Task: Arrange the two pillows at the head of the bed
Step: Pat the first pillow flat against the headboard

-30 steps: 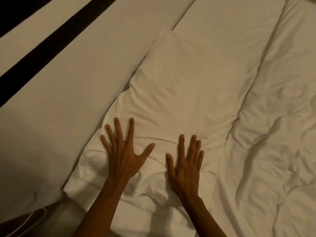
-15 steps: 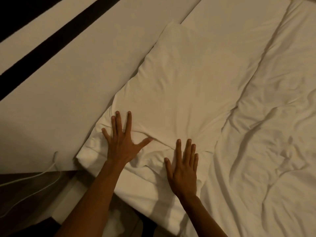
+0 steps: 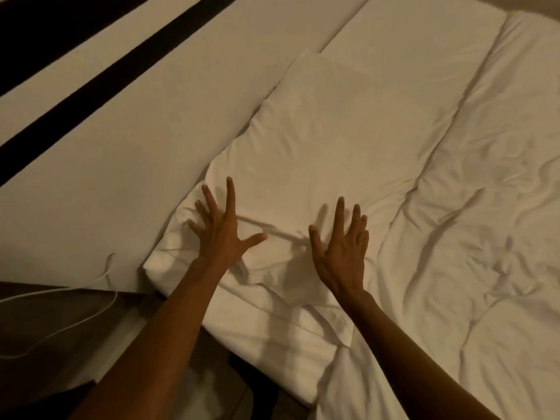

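Head view: only one pillow clearly separable; second possibly pale slab beyond it, edges merge with bedding in dim warm light. Forearms cut off at lower frame edge. Pillow lies flat at bed's head, long side along cream headboard with dark stripe. Left hand and right hand both flat, fingers splayed, gripping nothing, over pillow's near wrinkled end. Rumpled duvet right. White cable on dark surface, lower left.

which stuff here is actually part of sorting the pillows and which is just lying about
Part of the job:
- pillow
- left hand, open over its near end
- right hand, open beside it

Just lying about:
- rumpled duvet
- white cable
- padded headboard
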`<state>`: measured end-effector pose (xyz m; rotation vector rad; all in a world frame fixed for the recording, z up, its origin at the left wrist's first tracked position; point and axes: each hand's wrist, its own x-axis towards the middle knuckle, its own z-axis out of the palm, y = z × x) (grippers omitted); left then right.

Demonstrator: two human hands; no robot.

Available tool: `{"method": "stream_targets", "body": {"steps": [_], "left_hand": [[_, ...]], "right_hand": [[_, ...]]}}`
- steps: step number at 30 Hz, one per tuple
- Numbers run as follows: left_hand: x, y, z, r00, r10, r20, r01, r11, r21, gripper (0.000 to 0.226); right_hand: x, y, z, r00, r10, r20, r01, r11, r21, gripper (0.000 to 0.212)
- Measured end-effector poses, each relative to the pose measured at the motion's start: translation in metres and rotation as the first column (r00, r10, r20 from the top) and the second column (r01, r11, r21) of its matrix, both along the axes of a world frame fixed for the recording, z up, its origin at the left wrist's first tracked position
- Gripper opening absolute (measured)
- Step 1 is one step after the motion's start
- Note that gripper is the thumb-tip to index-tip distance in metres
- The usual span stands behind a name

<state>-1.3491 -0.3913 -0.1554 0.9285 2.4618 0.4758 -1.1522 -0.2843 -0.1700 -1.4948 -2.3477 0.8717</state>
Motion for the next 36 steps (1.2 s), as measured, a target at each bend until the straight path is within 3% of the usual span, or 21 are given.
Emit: {"method": "stream_targets", "body": {"steps": [5,14,21,24,28,32,36], "left_hand": [[0.013,-0.022,-0.029,0.99,0.124,0.063,-0.125,0.992,0.011,0.141],[0.012,-0.03,-0.028,0.992,0.126,0.02,-0.126,0.992,0.024,0.151],[0.032,-0.047,-0.033,0.988,0.153,-0.035,-0.156,0.976,-0.151,0.152],[0.034,-0.052,-0.027,0.991,0.113,-0.073,-0.119,0.989,-0.085,0.138],[0.029,-0.029,-0.009,0.927,-0.054,-0.372,0.103,0.988,0.114,0.107],[0.023,0.0,-0.019,0.937,-0.188,-0.293,0.194,0.981,-0.009,0.103],[0.021,-0.01,-0.034,0.929,-0.204,-0.309,0.211,0.977,-0.013,0.104]], "right_hand": [[0.011,-0.013,-0.032,0.996,-0.036,0.077,0.045,0.993,-0.112,0.105],[0.023,-0.027,-0.028,0.993,-0.025,0.114,0.04,0.99,-0.132,0.118],[0.038,-0.059,-0.035,0.991,-0.059,0.123,0.084,0.975,-0.207,0.119],[0.04,-0.063,-0.027,0.992,-0.066,0.112,0.087,0.977,-0.195,0.126],[0.037,-0.044,-0.003,0.992,-0.125,-0.029,0.122,0.989,-0.088,0.126],[0.029,-0.024,-0.006,0.986,-0.166,0.0,0.164,0.975,-0.15,0.123],[0.034,-0.037,-0.021,0.982,-0.186,0.035,0.188,0.945,-0.268,0.126]]}}
